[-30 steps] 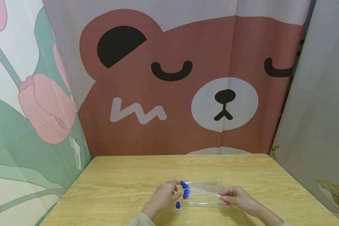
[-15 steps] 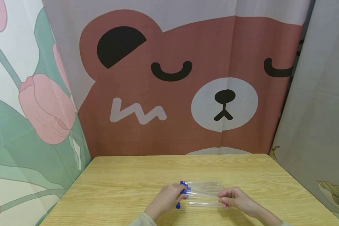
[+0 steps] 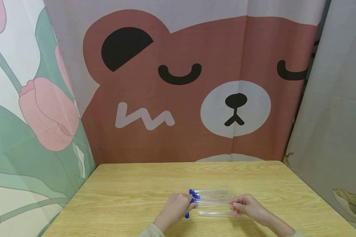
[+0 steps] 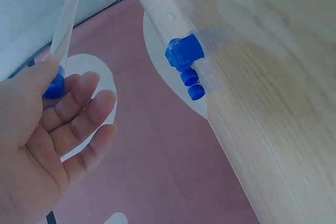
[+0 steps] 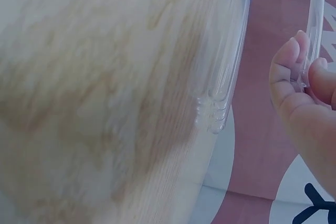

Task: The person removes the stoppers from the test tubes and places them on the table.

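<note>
My left hand [image 3: 173,209] pinches a blue cap [image 4: 54,87] between thumb and forefinger, its other fingers loosely bent. The cap sits at the mouth end of a clear test tube [image 4: 64,35], which spans the gap between my hands above the table. At the tube's other end, my right hand [image 3: 249,207] grips it between thumb and fingers. Behind it lie several capped test tubes [image 3: 213,192], blue caps to the left. An uncapped test tube [image 3: 210,214] lies nearer me, its right end partly behind my right hand. A loose blue cap [image 3: 187,215] stands just left of it.
The light wooden table [image 3: 121,197] carries all of these. A curtain with a bear print [image 3: 136,138] hangs behind its far edge. Flowered cloth [image 3: 48,115] hangs on the left and a pale curtain [image 3: 329,131] on the right.
My left hand has moved right and now pinches the cap at the tube's end. The held tube has swung more level, while my right hand has shifted only slightly.
</note>
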{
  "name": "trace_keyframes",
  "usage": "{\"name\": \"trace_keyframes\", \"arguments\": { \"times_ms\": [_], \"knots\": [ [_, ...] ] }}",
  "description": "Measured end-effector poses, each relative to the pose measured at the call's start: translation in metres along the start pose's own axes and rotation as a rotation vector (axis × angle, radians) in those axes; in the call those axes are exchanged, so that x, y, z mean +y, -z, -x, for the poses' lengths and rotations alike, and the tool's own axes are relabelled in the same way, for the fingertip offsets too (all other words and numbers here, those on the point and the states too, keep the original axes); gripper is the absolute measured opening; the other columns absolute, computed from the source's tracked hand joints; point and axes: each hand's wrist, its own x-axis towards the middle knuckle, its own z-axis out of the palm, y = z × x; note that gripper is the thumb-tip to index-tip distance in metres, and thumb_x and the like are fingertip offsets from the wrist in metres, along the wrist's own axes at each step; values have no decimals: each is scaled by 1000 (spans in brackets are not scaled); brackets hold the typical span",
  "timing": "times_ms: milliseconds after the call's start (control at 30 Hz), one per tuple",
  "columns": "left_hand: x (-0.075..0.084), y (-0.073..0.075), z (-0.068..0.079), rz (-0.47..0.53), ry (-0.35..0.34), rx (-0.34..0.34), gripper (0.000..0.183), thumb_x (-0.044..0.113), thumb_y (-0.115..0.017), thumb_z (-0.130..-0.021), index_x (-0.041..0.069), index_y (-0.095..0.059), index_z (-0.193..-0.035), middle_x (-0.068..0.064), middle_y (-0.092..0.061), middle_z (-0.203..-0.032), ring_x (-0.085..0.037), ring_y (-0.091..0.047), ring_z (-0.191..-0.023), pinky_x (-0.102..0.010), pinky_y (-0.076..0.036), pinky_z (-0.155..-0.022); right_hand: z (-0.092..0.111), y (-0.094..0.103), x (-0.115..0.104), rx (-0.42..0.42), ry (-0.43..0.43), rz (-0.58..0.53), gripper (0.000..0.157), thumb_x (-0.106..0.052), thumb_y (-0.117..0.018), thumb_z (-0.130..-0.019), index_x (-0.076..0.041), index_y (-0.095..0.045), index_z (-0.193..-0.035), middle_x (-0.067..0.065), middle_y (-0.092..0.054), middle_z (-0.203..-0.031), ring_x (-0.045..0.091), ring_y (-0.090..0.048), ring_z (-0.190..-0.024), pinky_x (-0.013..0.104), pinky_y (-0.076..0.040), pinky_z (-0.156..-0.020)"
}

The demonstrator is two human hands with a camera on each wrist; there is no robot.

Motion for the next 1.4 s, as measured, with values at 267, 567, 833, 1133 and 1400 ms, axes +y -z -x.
{"name": "trace_keyframes", "arguments": {
  "times_ms": [267,567,833,1133,1400],
  "knots": [
    [2,-1,1,-43,23,75,34,40,-54,-86,15,-58,-63,13,-39,-51,2,-27,-43,-12,-23,-38,-1,-3,-1,50,-29,10,31,-3,-47,-92,25,-46,-105,11,-61,-83,10,-58,-67,22,-49,-61],
    [1,6,0,62,21,-15,28,37,-56,-84,15,-57,-66,14,-41,-55,3,-31,-46,-10,-28,-42,0,-2,-2,18,-8,36,33,-4,-48,-92,25,-45,-106,12,-60,-83,9,-58,-68,22,-49,-61],
    [-2,7,2,112,-25,-117,21,29,-59,-83,15,-56,-68,13,-44,-59,3,-35,-49,-8,-33,-48,1,-2,-3,-45,36,54,30,-2,-44,-92,25,-44,-105,14,-59,-85,8,-57,-68,22,-49,-61],
    [-4,9,2,255,-17,-211,20,22,-58,-85,13,-53,-68,12,-41,-59,2,-36,-50,-9,-33,-48,1,1,-3,-148,86,19,29,0,-41,-93,27,-44,-103,8,-59,-83,5,-57,-68,19,-47,-60],
    [-6,8,3,338,-71,-214,18,16,-57,-87,9,-54,-70,12,-38,-59,2,-34,-50,-8,-32,-47,-2,3,-3,-185,109,51,29,-1,-41,-93,27,-46,-100,17,-58,-79,5,-56,-67,21,-48,-59]
  ]
}}
